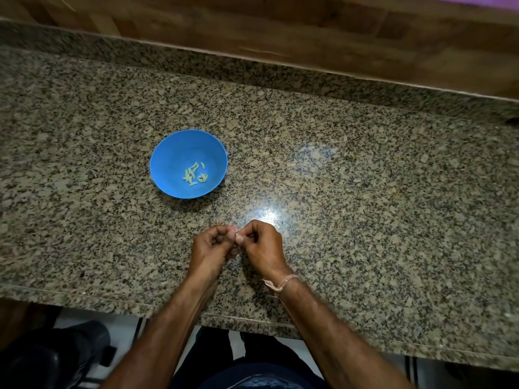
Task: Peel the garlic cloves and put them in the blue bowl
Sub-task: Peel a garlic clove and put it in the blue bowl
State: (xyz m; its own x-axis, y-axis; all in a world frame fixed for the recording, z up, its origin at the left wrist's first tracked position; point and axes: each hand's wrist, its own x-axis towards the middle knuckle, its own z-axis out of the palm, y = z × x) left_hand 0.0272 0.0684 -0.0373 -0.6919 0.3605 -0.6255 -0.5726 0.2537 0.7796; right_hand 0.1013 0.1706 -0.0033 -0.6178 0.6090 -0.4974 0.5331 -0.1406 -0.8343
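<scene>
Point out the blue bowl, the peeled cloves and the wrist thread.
blue bowl (174,155): head view, bare inner wall.
peeled cloves (202,177): head view, middle of pile.
wrist thread (289,278): head view, band on right wrist.

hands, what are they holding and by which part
Left hand and right hand pinch a tiny garlic clove between fingertips; which part cannot be told.

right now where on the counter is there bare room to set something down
Free: broad counter right of the right hand; the strip left of the blue bowl. Tighter between bowl and left hand; both hands pinch a garlic clove.
</scene>
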